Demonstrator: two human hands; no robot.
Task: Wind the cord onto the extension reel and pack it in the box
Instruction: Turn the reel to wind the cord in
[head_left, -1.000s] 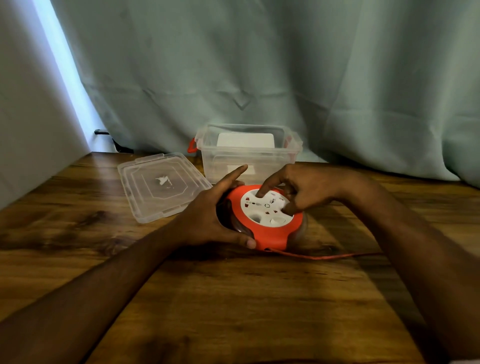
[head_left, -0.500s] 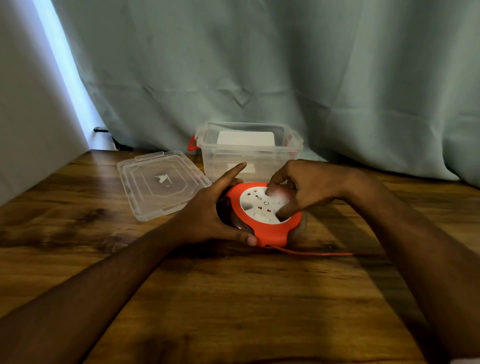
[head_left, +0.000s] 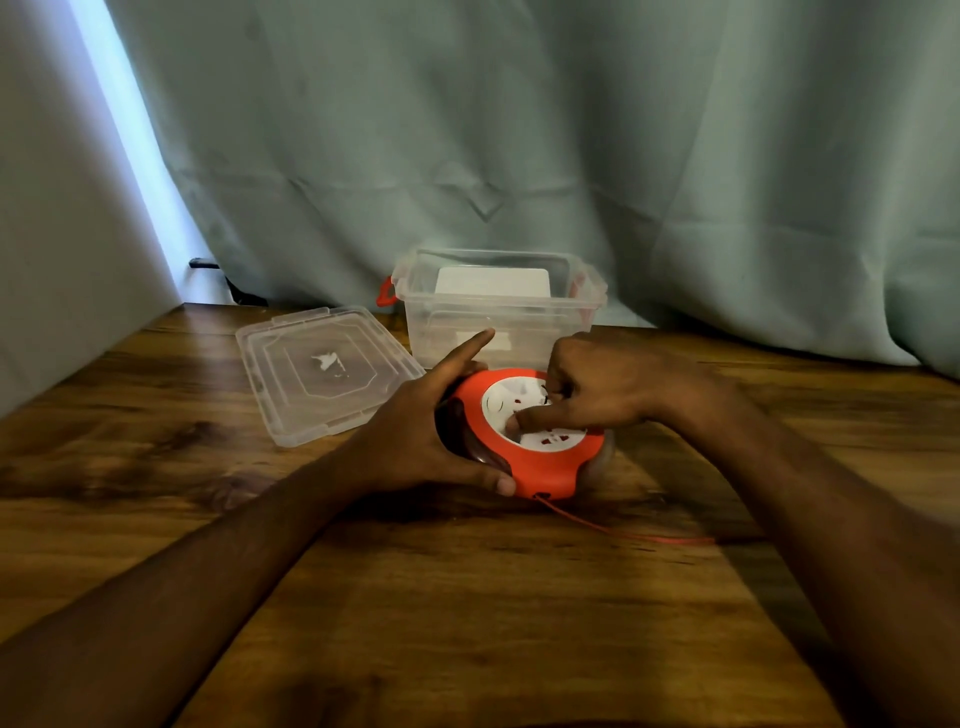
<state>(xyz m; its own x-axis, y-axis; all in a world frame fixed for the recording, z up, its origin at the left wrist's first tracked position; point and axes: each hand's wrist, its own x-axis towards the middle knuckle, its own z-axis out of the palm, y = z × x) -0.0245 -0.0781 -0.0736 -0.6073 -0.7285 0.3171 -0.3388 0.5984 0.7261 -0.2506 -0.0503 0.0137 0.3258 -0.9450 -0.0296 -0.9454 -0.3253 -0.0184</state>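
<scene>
Fingers of the left hand (head_left: 415, 441) are curling round the left side of the orange reel (head_left: 540, 457), index pointing out straight; the right hand (head_left: 602, 389) is bending its fingertips onto the reel's white socket face. Just beyond the fingers, a clear box (head_left: 498, 312) is standing open, a white item showing inside. Its lid (head_left: 322, 374) is lying left. An orange cord (head_left: 623, 532) is trailing right across the table (head_left: 467, 623).
</scene>
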